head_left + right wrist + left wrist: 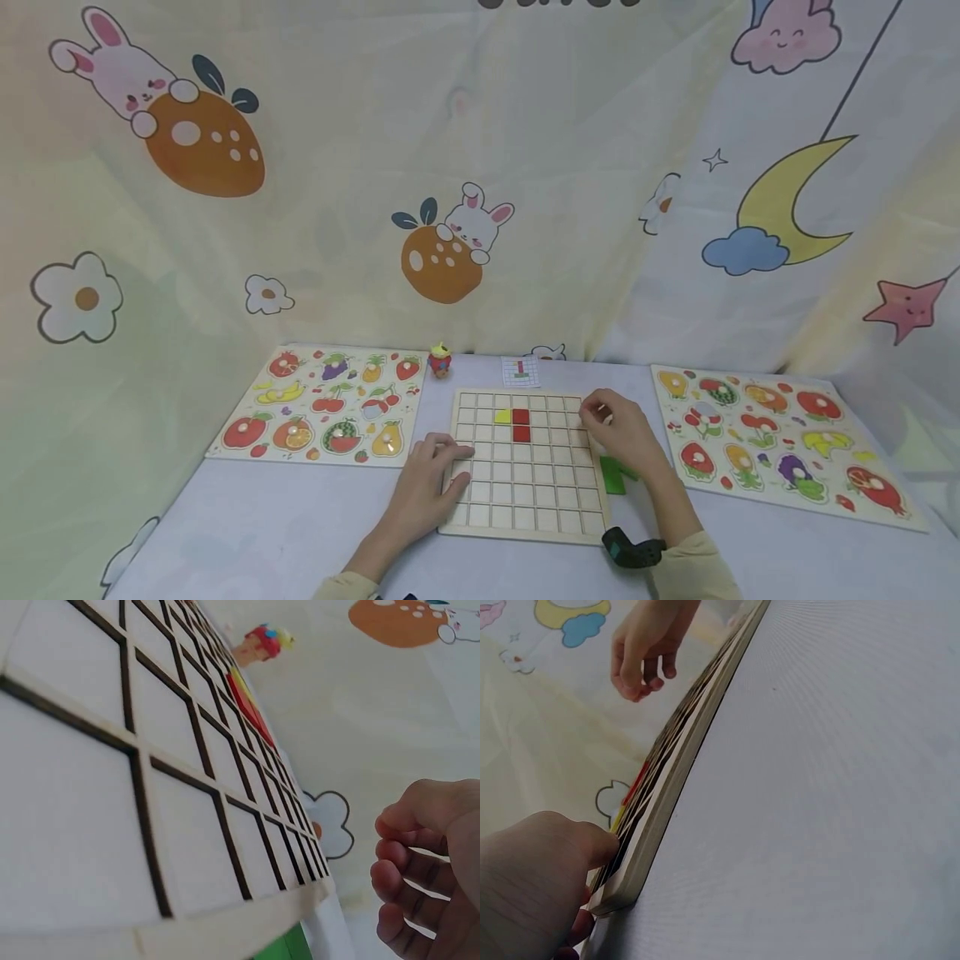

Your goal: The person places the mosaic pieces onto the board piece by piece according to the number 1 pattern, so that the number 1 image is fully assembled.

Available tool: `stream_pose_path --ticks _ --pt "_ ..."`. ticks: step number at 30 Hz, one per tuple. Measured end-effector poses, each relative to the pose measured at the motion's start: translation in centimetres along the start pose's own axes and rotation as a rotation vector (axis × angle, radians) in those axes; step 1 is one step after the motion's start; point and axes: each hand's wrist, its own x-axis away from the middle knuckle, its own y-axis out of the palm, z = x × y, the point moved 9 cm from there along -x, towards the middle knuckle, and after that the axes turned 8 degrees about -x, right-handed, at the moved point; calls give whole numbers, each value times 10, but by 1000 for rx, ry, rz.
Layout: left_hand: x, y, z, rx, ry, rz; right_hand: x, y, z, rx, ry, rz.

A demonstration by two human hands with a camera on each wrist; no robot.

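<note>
Now, our left hand (427, 492): fingers flat, pressing the board's near-left edge.
Board (525, 487): pale wooden grid, centred on the table, dark lines.
Red piece (521, 425): two squares, far rows.
Our right hand (622, 429): loosely curled, empty, over the far-right corner.

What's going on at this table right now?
A person sits at a table working on a wooden grid board. The left hand rests flat on the board's near left part. The right hand hovers over its far right edge with fingers curled; whether it holds anything cannot be told. Two red tiles and a yellow piece already sit in the grid. A green piece lies beside the board, a small pattern card behind it, and a fruit puzzle on either side.
</note>
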Motion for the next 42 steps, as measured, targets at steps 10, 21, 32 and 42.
stream_pose_path --ticks 10,21,32,42 --pt "0 1 -1 6 3 5 1 -26 25 92 77 41" --pt "0 2 -2 -7 6 1 6 -40 45 163 209 56" --pt "0 2 0 -6 7 -4 11 -34 61 211 348 -16" --pt "0 1 -1 -7 11 -1 10 -28 60 265 353 -12"
